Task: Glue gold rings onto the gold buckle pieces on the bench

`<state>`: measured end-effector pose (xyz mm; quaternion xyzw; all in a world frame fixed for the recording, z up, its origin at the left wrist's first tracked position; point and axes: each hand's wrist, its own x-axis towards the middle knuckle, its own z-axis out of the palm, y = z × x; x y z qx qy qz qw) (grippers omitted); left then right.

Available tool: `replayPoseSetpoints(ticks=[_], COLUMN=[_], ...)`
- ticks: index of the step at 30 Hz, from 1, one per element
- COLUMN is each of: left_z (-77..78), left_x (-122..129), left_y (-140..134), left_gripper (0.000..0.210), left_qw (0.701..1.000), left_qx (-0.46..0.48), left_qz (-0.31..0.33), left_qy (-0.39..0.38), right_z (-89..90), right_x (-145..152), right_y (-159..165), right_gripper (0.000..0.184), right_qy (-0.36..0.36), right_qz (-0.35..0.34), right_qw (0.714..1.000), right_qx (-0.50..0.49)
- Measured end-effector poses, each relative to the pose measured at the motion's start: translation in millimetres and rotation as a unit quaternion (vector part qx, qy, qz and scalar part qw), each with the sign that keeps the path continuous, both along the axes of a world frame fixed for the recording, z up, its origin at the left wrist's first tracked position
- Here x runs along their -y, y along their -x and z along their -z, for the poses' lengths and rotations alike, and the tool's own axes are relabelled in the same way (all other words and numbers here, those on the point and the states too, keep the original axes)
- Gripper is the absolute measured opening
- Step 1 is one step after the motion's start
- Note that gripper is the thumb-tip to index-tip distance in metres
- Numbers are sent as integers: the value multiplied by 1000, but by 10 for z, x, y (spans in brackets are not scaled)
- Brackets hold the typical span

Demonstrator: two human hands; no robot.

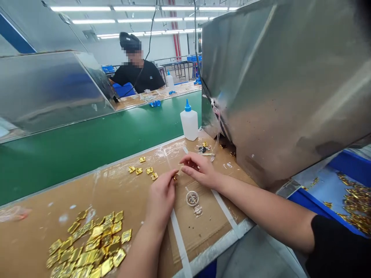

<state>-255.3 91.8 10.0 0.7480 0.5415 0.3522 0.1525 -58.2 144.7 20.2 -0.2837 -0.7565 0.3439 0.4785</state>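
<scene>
Left hand [164,191]: pinching one gold piece [175,178]!
Right hand [201,170]: released, just beside it.
Stray pieces [149,170]: five, beyond left hand.
White bottles [189,125]: two.

My feed's pretty bright: cool white light from the tube lights [134,8] overhead, which are blown out to plain streaks. Glare's my main gripe. The big metal panel [278,92] on the right throws back pale, smeary bands, the metal hood [43,85] on the left has a whitish sheen, and the tabletop [131,202] gets shiny patches near the bottle [189,125]. Gold pieces [97,233] glint enough that I lose surface detail. It's shadowy under the panel's lower edge, and my top right corner goes nearly black. Wide-angle stretch toward the sides, soft background, and the co-worker's [147,77] head is pixelated.
</scene>
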Motion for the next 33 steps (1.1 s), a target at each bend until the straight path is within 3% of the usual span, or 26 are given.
replayPoseSetpoints(ticks=[3,6,10,13,18,21,24,27,33], left_z=[-62,-111,-147,-237,-522,-593,-532,-389,-98], left_x=[33,54,36,43,143,220,288,287,17], left_y=[-46,-74,25,253,850,1138,1188,1004,490], left_gripper=[28,23,35,49,27,37,45,43,39], left_qw=[995,990,987,989,982,972,958,945,959], left_qx=[-84,-117,-128,-103,-14,46,159,244,210], left_qz=[-43,-72,-80,-85,-175,-215,-219,-189,-141], left_qy=[15,28,49,65,74,80,98,112,126], right_z=[-9,-8,-8,-13,-12,-1,21,60,122], right_x=[20,29,20,5,-27,-43,-49,-61,-119], right_y=[-29,-47,-66,-81,-90,-79,-59,-41,-20], right_gripper=[17,17,20,23,27,26,25,22,14], right_qy=[-60,-81,-89,-91,-66,-46,-45,-46,-11], right_qz=[1,-10,-31,-37,-14,-6,-14,-21,7], right_qw=[995,988,978,971,974,980,982,984,983], right_qx=[76,132,185,218,214,194,181,172,184])
